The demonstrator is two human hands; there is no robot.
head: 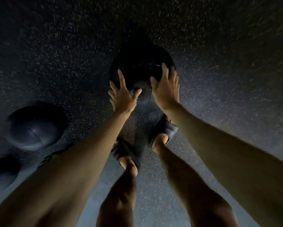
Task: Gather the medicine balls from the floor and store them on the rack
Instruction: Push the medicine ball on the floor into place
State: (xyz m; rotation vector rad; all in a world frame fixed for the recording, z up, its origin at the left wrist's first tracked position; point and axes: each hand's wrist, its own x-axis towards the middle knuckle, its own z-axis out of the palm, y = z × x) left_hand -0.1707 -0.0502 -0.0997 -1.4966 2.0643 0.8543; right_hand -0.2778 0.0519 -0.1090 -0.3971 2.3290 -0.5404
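Dimness and blur soften everything, yet we can make out the dark medicine ball (137,68) low on the speckled floor (219,46), straight ahead of us. Our left hand (122,95) lies against its left side with fingers splayed wide and straight, thumb reaching across the near face. Our right hand (166,90) spreads flat over its right side, fingers fanned along the curve (neither hand curls shut; both press on the ball from opposite sides). Our left sandal (126,154) and right sandal (163,130) stand just behind the ball, between the forearms. Off to the left, well apart, sits a second ball (36,128), greyish with dark seams, and a third ball (1,172) shows at the edge nearer us. Something with green markings (50,158) peeks from behind the left forearm; we cannot tell what it is.
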